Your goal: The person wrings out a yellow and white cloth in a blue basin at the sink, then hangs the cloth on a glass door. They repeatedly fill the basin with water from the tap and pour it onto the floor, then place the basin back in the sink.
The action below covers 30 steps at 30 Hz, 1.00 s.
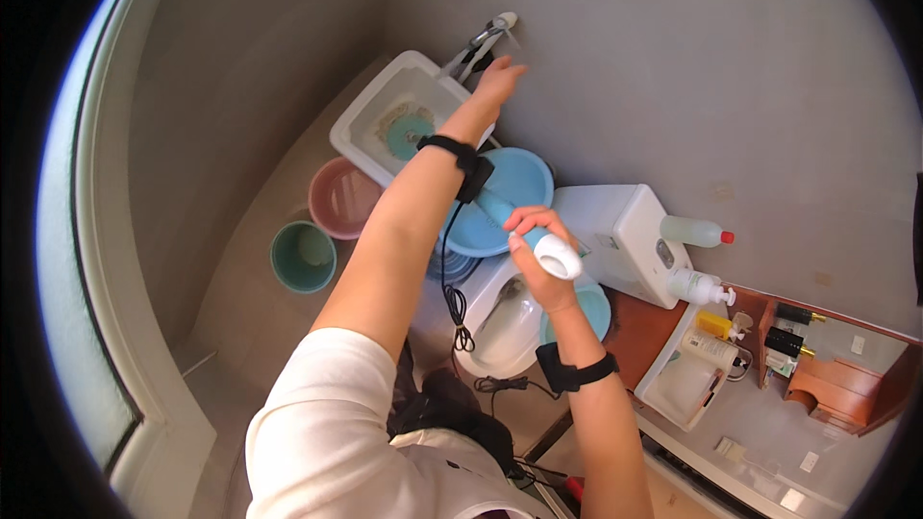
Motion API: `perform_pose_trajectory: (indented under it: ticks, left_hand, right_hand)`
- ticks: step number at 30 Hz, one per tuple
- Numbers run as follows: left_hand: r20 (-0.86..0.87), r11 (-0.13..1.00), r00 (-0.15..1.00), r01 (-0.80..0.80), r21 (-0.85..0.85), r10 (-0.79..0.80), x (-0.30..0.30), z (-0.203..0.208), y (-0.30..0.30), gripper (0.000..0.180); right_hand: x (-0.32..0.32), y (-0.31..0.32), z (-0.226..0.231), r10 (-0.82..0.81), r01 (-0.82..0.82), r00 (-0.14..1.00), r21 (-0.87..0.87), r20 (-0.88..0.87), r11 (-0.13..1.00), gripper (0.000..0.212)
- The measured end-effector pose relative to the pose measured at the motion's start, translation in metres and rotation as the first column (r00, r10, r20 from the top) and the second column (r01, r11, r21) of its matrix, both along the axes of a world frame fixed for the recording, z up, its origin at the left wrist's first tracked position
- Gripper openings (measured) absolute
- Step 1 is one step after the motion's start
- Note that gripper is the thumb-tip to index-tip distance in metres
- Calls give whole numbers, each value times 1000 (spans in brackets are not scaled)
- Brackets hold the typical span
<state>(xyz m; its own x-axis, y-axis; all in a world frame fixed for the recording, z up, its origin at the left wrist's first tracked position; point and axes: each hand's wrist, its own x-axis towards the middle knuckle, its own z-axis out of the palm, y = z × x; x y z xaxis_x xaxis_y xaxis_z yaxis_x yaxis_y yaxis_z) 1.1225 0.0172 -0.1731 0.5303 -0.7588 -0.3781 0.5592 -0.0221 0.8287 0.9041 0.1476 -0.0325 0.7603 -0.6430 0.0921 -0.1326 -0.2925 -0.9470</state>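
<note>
My left hand (499,82) stretches out over the far right corner of a white sink (358,123), its fingers extended beside the tap (487,34) on the wall. It holds nothing that I can see, and whether it touches the tap is unclear. My right hand (544,245) is closed around a light blue handle with a rounded white end (559,258). The handle's light blue far part (493,204) points toward a blue basin (524,173). What its far end is like, I cannot make out. Inside the sink lies a round turquoise piece (408,135).
Left of the blue basin stand a pink basin (332,197) and a green bucket (288,259). A white toilet bowl (505,332) with its tank (615,231) lies to the right, bottles (694,231) on top. Farther right, a white tray (678,389) holds several items.
</note>
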Motion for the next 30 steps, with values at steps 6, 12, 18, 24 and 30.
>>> perform_pose_trajectory:
  ticks: [6, 12, 18, 24, 30]
  left_hand:
    - [0, 951, 979, -197, 240, 203, -26, -62, 187, 30]
    - [40, 752, 932, -314, 580, 359, -66, -112, 412, 21]
    - [-40, 432, 785, -298, 851, 618, -124, -111, 588, 19]
    - [-110, 428, 649, -356, 831, 753, -186, -89, 660, 23]
    - [-167, 475, 608, -391, 788, 776, -214, -76, 670, 24]
  right_hand:
    - [-15, 0, -7, -2, 2, 999, 15, 47, 1000, 13]
    - [-21, 6, -9, 7, -12, 996, 60, 91, 998, 11]
    - [-49, 2, -2, 235, -235, 972, 19, 28, 972, 15]
    - [-53, 0, 0, 315, -313, 949, 126, 0, 941, 15]
    - [-31, 18, -15, 197, -202, 978, 89, 61, 975, 14]
